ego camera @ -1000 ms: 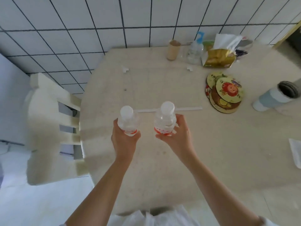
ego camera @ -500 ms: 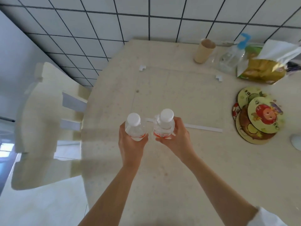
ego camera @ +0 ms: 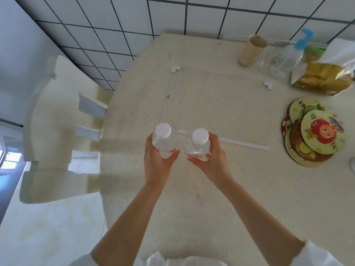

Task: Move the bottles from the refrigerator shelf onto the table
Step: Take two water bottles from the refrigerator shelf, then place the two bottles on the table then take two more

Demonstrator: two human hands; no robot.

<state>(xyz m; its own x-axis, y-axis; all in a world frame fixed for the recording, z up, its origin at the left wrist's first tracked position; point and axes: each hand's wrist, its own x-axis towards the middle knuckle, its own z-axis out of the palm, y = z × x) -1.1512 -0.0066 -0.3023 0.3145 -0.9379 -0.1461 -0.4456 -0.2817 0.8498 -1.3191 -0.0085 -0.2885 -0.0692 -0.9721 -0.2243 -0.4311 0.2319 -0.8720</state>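
A clear bottle (ego camera: 164, 141) is gripped by the left hand (ego camera: 158, 162), a second bottle (ego camera: 197, 144) by the right hand (ego camera: 212, 163); the 2 are held upright (white-capped, side by side) over the desk (ego camera: 211, 189).

Cream chair (ego camera: 57, 120), paper cup (ego camera: 251, 50), spray bottle (ego camera: 286, 58), cartoon coasters (ego camera: 315, 131), perhaps a snack bag (ego camera: 324, 79)

No text legible in this frame. Round coasters (ego camera: 315, 132), right side of the table (ego camera: 221, 189): printed cartoon figures plus a few small characters near the rims, too small and blurred to read. Yellow packet (ego camera: 324, 78), far right: print present, not readable. Two clear bottles (ego camera: 165, 143), held near centre: no lettering can be made out.
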